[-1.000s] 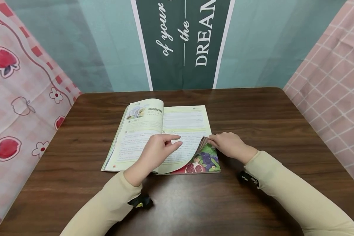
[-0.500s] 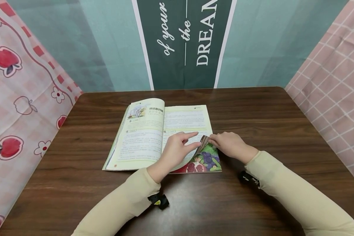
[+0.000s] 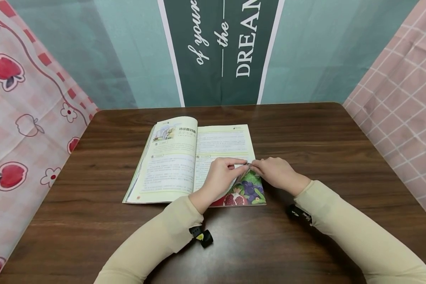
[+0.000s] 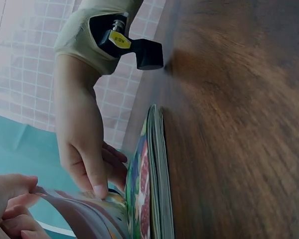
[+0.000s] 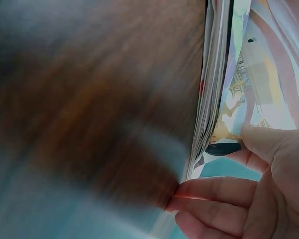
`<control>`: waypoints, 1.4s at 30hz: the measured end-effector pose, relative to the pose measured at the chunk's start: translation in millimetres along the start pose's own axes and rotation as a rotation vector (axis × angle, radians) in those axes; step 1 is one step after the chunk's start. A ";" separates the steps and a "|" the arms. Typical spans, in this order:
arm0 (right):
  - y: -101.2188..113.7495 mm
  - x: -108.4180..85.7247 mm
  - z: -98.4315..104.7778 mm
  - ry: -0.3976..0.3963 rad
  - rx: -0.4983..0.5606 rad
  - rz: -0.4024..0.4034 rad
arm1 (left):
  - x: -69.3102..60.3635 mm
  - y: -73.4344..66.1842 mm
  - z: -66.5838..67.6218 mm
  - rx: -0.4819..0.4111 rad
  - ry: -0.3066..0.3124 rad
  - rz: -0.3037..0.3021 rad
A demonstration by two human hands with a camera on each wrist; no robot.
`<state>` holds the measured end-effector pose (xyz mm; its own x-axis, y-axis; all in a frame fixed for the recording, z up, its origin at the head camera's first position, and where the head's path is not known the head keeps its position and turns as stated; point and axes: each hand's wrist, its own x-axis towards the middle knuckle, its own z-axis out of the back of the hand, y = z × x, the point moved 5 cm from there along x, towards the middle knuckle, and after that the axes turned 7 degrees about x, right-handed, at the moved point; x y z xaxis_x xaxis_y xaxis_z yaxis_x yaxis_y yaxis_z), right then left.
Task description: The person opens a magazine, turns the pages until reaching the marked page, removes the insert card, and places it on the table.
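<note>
An open book (image 3: 168, 173) lies on the wooden table, its left pages bowed up near the spine. The lower right corner of its right-hand page (image 3: 221, 142) is curled up, baring a fruit picture (image 3: 250, 191) with grapes and a pomegranate beneath. At that raised corner my left hand (image 3: 220, 177) pinches the page edge between thumb and fingers. My right hand (image 3: 278, 173) pinches the same page close by; in the right wrist view its thumb lies on the page (image 5: 269, 74) and the other fingers touch the book's edge. The fingertips partly hide the corner in the head view.
The dark wooden table (image 3: 316, 142) extends around the book. A green-blue cloth (image 3: 135, 51) hangs behind it, with patterned pink cloths at the left (image 3: 28, 114) and right (image 3: 401, 90). Each wrist wears a black camera, such as the left one (image 3: 202, 236).
My left hand has moved right across the open page to the raised corner, and its thumb and fingers have closed on the page edge. The right hand has stayed at the corner.
</note>
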<state>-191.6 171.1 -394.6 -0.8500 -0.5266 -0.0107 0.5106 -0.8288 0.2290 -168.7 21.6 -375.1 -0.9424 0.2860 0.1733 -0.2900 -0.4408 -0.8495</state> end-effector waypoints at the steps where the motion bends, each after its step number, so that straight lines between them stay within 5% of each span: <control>1: -0.4 -0.6 0.3 0.000 0.008 0.001 | 0.7 -0.1 0.1 0.013 -0.001 -0.006; 9: -11.7 -6.0 -0.4 0.088 0.086 -0.088 | 2.4 -0.3 14.2 0.099 -0.052 -0.037; 21: -12.9 -8.9 -0.8 0.130 0.060 -0.068 | -6.5 11.9 68.0 0.088 -0.253 -0.006; 32: -11.8 -11.8 0.7 0.165 0.023 -0.005 | -34.8 32.8 135.6 0.158 -0.410 0.020; 42: -14.7 -11.1 3.3 0.192 0.000 0.009 | -77.8 41.2 176.8 0.470 -0.367 0.063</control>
<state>-190.0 189.7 -394.6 -0.8050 -0.5606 -0.1941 0.5182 -0.8237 0.2300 -136.8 -169.3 -335.4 -0.9318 -0.0280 0.3618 -0.1960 -0.8002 -0.5668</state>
